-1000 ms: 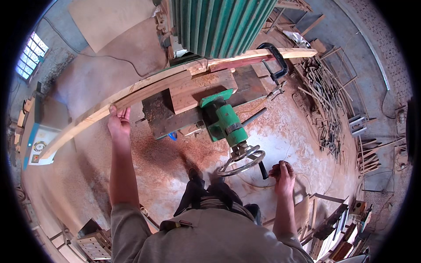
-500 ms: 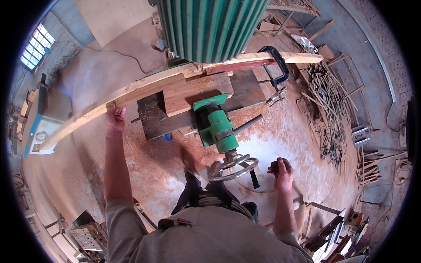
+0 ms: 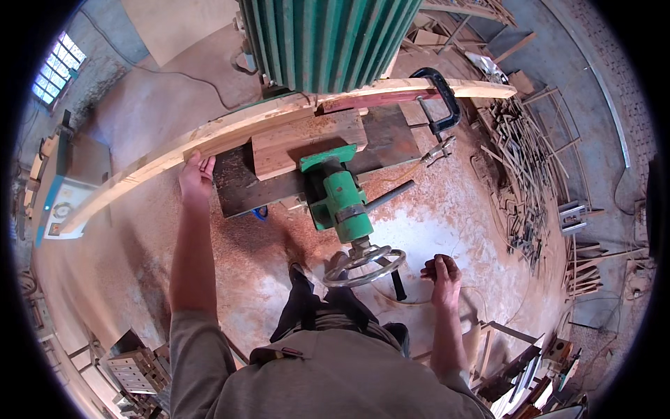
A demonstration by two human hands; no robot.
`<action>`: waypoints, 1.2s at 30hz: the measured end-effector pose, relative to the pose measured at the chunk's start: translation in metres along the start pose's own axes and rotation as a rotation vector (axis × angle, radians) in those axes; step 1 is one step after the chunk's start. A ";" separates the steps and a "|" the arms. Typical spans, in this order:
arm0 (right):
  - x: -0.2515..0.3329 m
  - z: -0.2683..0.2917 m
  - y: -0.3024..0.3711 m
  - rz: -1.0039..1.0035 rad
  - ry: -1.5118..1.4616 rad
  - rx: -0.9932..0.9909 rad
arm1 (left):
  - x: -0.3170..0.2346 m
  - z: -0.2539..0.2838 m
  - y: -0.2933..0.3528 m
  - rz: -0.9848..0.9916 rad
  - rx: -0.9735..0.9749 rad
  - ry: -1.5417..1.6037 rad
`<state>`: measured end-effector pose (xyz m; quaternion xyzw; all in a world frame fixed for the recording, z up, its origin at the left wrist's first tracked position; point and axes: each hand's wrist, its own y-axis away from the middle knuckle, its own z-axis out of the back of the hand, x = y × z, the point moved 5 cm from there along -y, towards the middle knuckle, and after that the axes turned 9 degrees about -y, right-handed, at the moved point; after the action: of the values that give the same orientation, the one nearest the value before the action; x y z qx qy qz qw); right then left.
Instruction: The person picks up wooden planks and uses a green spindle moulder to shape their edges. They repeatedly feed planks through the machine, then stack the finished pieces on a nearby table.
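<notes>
My left hand (image 3: 196, 176) grips the left end of a wooden board (image 3: 241, 134), thumb and fingers closed about it. This board lies along a long pale timber fence (image 3: 150, 164). Its right part runs in behind a wood block (image 3: 307, 143) on the dark machine table (image 3: 234, 185), below a ribbed green motor housing (image 3: 328, 45). A green screw clamp (image 3: 347, 202) with a metal handwheel (image 3: 364, 269) presses against the block. My right hand (image 3: 443, 274) hangs right of the handwheel, fingers curled, with nothing visible in it.
A black C-clamp (image 3: 447, 105) holds a reddish strip (image 3: 377, 100) to the fence at right. Thin offcuts (image 3: 527, 167) lie heaped on the floor at right. A grey cabinet (image 3: 77, 185) stands at far left. Sawdust covers the floor; wooden frames (image 3: 513, 332) stand lower right.
My left hand has moved to the right and slightly nearer the machine, and the board has slid right along the fence with it. My right hand stays almost where it was.
</notes>
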<state>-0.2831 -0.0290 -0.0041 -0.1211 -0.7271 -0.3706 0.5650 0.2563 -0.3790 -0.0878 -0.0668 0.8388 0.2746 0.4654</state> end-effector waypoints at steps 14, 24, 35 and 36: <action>0.008 -0.060 -0.040 -0.059 -0.294 0.053 | 0.015 -0.020 0.017 0.000 -0.080 -0.053; 0.070 -0.196 -0.089 -0.067 -0.695 0.391 | 0.014 -0.027 0.020 -0.054 -0.054 -0.063; 0.037 -0.394 0.059 0.312 1.321 1.164 | 0.011 -0.024 0.028 -0.077 -0.032 -0.138; 0.026 -0.395 0.058 0.261 1.396 1.145 | 0.016 -0.026 0.032 -0.072 -0.018 -0.147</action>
<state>0.0314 -0.2618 0.0775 0.3481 -0.2736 0.1247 0.8879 0.2163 -0.3638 -0.0771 -0.0808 0.7969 0.2695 0.5347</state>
